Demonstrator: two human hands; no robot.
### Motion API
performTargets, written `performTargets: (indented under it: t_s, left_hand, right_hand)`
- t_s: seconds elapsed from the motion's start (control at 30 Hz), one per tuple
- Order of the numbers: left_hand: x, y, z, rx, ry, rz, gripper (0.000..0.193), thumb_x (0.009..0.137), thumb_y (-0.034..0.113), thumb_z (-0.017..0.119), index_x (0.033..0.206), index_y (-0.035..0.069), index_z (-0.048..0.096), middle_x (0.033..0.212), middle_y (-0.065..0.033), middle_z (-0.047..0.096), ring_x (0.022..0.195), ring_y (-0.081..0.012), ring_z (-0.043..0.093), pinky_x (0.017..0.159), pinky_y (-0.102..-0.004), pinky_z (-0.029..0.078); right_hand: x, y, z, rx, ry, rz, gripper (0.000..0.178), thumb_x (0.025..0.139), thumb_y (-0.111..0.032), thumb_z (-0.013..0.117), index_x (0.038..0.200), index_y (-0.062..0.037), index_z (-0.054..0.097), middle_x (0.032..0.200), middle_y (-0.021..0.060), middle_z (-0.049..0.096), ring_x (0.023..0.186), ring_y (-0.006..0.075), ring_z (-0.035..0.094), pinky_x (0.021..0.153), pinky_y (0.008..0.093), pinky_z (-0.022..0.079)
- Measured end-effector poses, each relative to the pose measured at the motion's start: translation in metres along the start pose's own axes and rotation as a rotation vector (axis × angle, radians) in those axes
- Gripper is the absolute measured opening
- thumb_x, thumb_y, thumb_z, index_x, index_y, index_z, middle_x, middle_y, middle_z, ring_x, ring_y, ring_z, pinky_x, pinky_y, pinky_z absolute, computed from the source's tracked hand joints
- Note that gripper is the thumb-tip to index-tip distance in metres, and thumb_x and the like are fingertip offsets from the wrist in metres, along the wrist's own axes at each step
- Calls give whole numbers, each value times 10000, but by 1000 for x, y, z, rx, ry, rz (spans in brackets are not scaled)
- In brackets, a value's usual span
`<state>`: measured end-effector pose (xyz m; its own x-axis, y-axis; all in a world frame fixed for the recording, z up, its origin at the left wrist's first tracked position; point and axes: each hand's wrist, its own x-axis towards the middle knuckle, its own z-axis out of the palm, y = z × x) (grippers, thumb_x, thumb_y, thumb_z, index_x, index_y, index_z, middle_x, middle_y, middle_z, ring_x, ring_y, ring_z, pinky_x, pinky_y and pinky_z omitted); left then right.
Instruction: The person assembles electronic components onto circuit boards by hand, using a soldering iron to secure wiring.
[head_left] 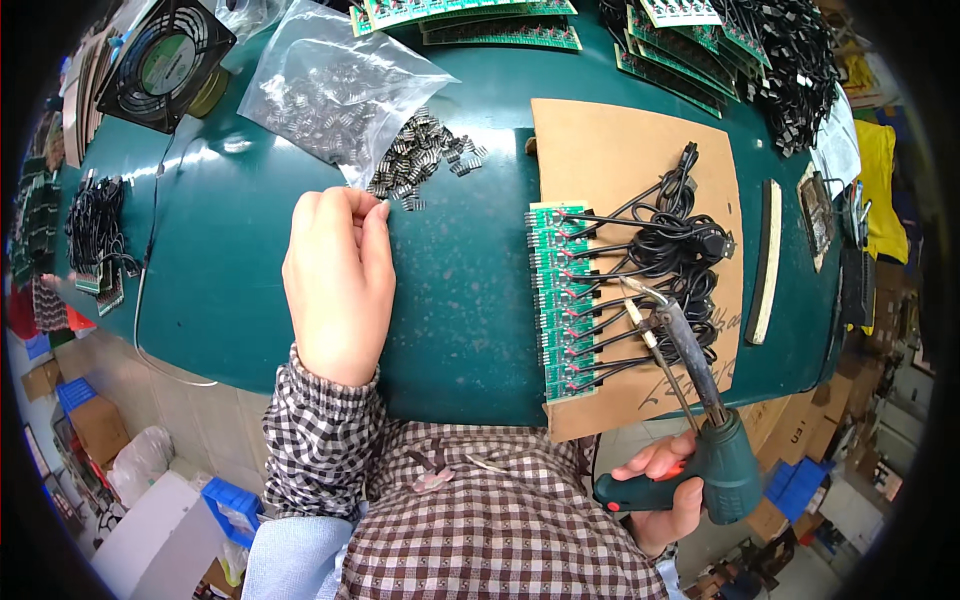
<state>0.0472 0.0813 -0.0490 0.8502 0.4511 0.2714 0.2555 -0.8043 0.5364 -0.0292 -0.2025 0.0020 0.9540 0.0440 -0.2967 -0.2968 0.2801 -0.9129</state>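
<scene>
My right hand (660, 490) is wrapped around the grip of a dark green soldering gun (728, 468). The gun's metal barrel points up and away, its tip in front of the black cables (680, 245). Those cables run to a strip of green circuit boards (562, 300), with pins along its left edge, lying on a cardboard sheet (625, 145). To the left, my left hand (342, 280) is closed in a pinch at the near side of a pile of small black pin connectors (425, 150). Whatever lies between its fingertips is hidden. A clear plastic bag (330, 95) of similar connectors lies just beyond.
A black fan (165, 65) stands at the far left, its cord trailing down the table. Bundled cables (97, 225) lie below it. Stacked green boards (500, 30) and a heap of black cables (795, 75) line the back. A pale strip (766, 262) lies right of the cardboard.
</scene>
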Motion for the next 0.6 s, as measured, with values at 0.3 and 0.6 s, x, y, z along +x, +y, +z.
performTargets:
  t_s: [0.3,0.6]
  left_hand:
    - [-22,11,-24,-562,-82,-324,48,813,0,538,845,-33,526,814,-97,568,635,-131,576,577,-240,484]
    - [-83,83,-34,-1551,-657,-653,225,796,-94,524,995,-28,441,840,-139,576,734,-173,615,646,-254,526]
  right_hand:
    - [-2,4,1,45,-14,-27,413,842,-280,516,1084,20,367,843,119,515,822,230,559,650,371,547]
    - [24,-10,41,-421,-115,-71,360,687,69,657,989,-27,485,876,76,579,813,149,585,724,247,462]
